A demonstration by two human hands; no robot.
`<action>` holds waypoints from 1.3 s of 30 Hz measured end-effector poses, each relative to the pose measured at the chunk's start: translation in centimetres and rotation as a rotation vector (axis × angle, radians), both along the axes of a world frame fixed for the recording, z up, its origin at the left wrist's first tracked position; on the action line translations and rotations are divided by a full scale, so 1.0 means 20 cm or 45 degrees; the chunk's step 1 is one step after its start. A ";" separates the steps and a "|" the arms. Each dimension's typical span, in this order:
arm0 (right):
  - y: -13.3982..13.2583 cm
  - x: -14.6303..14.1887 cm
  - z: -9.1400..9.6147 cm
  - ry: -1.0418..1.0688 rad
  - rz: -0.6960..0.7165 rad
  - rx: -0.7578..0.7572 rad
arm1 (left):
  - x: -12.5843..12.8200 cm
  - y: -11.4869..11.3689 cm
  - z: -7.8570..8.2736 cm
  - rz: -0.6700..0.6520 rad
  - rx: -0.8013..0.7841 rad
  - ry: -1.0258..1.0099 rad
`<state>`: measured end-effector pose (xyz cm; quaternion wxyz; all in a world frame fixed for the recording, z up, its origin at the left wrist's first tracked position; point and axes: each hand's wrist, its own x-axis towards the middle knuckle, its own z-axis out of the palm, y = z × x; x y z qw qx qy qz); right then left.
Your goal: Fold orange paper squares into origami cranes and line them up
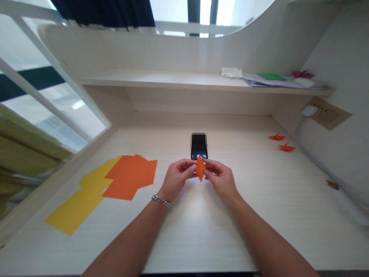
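Between my two hands I hold a small piece of folded orange paper [200,168], shaped like a narrow diamond and standing on its point. My left hand [179,175] pinches its left edge between thumb and fingers. On the right edge my right hand [221,175] grips it the same way. Just beyond the paper a dark phone [198,145] lies on the desk, its lower end partly hidden by the paper's tip. Two folded orange paper cranes [277,137] sit far to the right.
Orange paper sheets [131,175] overlap yellow sheets [76,206] on the left of the desk [184,246]. A shelf [173,80] at the back bears papers and a dark red folded shape [303,74]. A white plug [310,111] and cable [305,148] run along the right wall.
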<state>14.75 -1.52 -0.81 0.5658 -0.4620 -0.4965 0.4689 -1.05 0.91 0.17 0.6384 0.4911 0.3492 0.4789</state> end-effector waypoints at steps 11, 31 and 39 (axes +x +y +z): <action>0.02 0.01 -0.02 0.010 -0.014 0.050 | 0.00 0.01 0.00 0.068 0.101 0.135; -0.03 -0.01 0.02 -0.080 -0.163 0.224 | 0.01 0.00 0.01 0.105 0.153 0.202; -0.03 -0.02 0.03 -0.107 -0.186 0.203 | 0.01 -0.01 0.01 0.098 0.259 0.345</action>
